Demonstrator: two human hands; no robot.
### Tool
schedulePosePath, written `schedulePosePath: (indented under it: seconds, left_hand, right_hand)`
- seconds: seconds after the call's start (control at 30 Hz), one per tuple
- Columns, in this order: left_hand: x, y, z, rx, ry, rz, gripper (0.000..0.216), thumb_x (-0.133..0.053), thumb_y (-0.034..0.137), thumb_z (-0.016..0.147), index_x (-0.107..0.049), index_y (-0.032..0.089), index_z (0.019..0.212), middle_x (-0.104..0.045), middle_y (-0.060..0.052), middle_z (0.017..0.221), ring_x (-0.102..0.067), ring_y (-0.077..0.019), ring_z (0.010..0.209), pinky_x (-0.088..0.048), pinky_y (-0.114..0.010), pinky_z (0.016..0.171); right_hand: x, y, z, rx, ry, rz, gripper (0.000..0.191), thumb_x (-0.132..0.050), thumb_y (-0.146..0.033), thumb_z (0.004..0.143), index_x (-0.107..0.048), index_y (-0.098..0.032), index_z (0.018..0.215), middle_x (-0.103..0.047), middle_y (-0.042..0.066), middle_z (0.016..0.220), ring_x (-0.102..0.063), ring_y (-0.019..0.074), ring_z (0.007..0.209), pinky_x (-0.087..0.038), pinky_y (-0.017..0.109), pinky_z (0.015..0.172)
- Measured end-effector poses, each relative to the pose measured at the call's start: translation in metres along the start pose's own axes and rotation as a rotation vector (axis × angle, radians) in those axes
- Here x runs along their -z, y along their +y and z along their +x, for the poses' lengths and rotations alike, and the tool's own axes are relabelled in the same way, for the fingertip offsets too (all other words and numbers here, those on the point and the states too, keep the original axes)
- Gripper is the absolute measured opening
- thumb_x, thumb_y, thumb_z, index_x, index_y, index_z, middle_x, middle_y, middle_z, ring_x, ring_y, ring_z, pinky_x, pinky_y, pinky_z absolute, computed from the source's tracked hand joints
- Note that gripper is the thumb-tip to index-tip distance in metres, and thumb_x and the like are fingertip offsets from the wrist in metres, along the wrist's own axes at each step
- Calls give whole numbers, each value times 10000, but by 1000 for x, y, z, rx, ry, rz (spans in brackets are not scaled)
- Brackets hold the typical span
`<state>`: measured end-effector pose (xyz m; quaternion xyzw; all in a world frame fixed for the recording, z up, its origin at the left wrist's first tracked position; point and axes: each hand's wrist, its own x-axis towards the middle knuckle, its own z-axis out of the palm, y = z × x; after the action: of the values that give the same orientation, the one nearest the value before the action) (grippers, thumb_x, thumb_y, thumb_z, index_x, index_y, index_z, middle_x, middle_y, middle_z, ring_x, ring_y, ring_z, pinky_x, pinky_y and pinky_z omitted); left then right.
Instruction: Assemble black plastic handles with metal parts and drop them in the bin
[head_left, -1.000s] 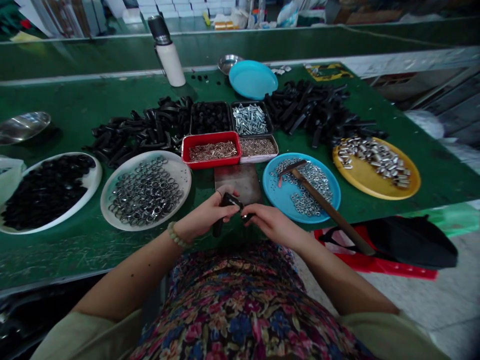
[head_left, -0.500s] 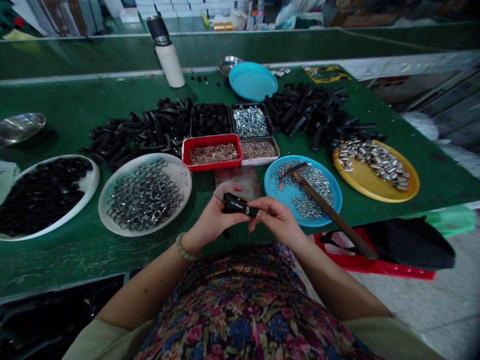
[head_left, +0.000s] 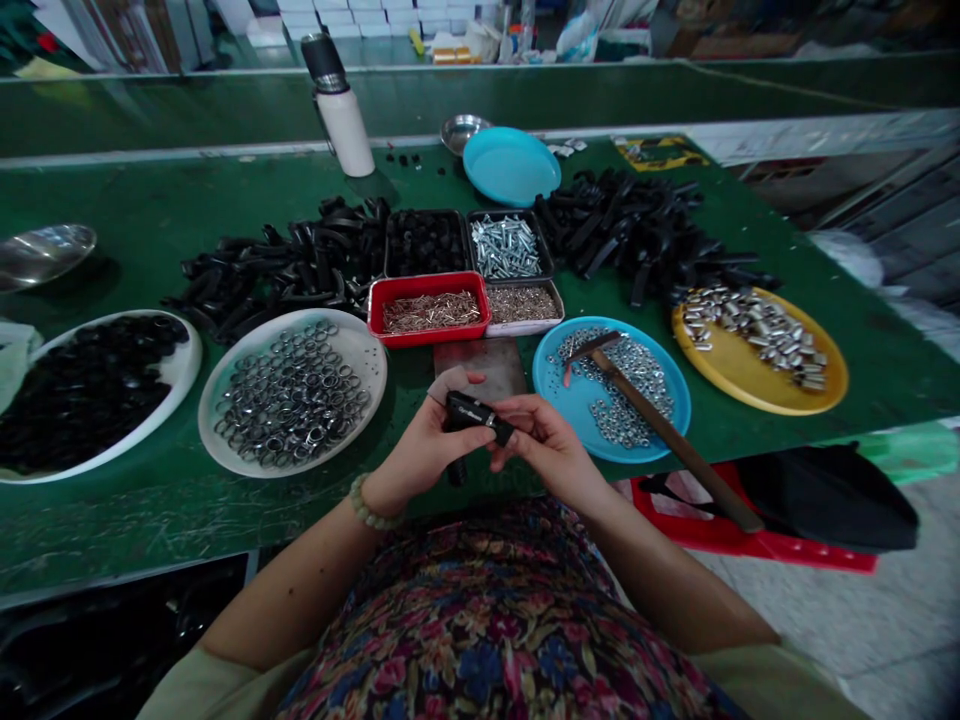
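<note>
One black piece [head_left: 471, 408], apparently partly assembled, sits grasped in the left hand [head_left: 427, 448] and right hand [head_left: 553, 440] over the near side of the counter [head_left: 112, 520], while loose rings [head_left: 300, 400] to the left and screws [head_left: 506, 248] farther off lie unfitted.

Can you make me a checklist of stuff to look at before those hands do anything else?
1. Left hand grips the black lettered part: ok.
2. Right hand has its fingers at the part's end: ok.
3. Part's end fitted tightly: cannot tell; fingers partly cover it.
4. Hammer wholly over the table: not ok; its handle pokes past the edge.
5. Red tray upright: ok.
</note>
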<state>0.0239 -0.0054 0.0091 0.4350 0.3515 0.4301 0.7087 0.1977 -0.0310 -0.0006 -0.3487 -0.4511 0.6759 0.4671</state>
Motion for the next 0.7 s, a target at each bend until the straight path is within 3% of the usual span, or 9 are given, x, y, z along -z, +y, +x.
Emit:
schedulePosePath:
  seconds: [0.23, 0.33, 0.43, 0.5, 0.57, 0.63, 0.7]
  left_hand:
    - [1, 11, 2, 24, -97, 66, 560, -729, 217, 756, -465, 259, 1249, -590, -11, 929, -592, -126, 753, -489, -262, 746]
    - [-1, 10, 2, 2, -123, 104, 672, -718, 236, 761, -377, 279, 1338, -571, -29, 970, -594, -151, 783, -502, -285, 743]
    - [5, 8, 4, -51, -48, 271, 939, -797, 237, 664, -254, 261, 1430, -552, -62, 1063, -592, -208, 908, -504, -330, 818]
    - [15, 9, 9, -90, 2, 429, 949, -763, 268, 704, -205, 217, 1470, -543, -105, 1165, -571, -251, 1040, -468, -368, 923]
    - [27, 10, 19, -162, 5, 600, 824, -659, 275, 796, -214, 178, 1483, -509, -146, 1290, -506, -279, 1194, -390, -398, 1033]
    - [35, 7, 34, -256, -64, 800, 756, -626, 235, 800, -280, 157, 1467, -473, -168, 1371, -444, -300, 1280, -323, -425, 1087]
    - [36, -1, 51, -295, -190, 1026, 724, -639, 182, 755, -364, 143, 1424, -497, -186, 1367, -447, -323, 1283, -275, -481, 1106]
  right_hand:
    - [4, 5, 9, -209, -24, 239, 475, -745, -378, 764, -456, -246, 1117, -682, -34, 727, -658, 111, 560, -525, 219, 530]
    - [-1, 6, 8, -188, -3, 152, 460, -731, -377, 773, -430, -247, 1095, -673, -33, 730, -653, 114, 562, -521, 231, 538]
    - [-1, -1, 11, -128, 53, -18, 342, -708, -365, 786, -424, -245, 934, -625, -55, 721, -637, 105, 586, -513, 236, 566]
    - [7, -14, 25, -111, -41, -216, 269, -672, -364, 809, -444, -232, 863, -605, -45, 736, -626, 113, 619, -507, 252, 587]
    - [20, -32, 56, -22, -138, -543, 168, -607, -351, 854, -515, -211, 863, -618, -7, 790, -619, 139, 692, -502, 290, 642]
    - [32, -47, 102, 205, -60, -995, 123, -549, -304, 887, -586, -190, 862, -629, 38, 865, -597, 172, 805, -475, 327, 738]
    - [38, -53, 154, 296, -130, -1513, 131, -549, -243, 876, -646, -154, 884, -632, 110, 996, -559, 229, 967, -419, 369, 846]
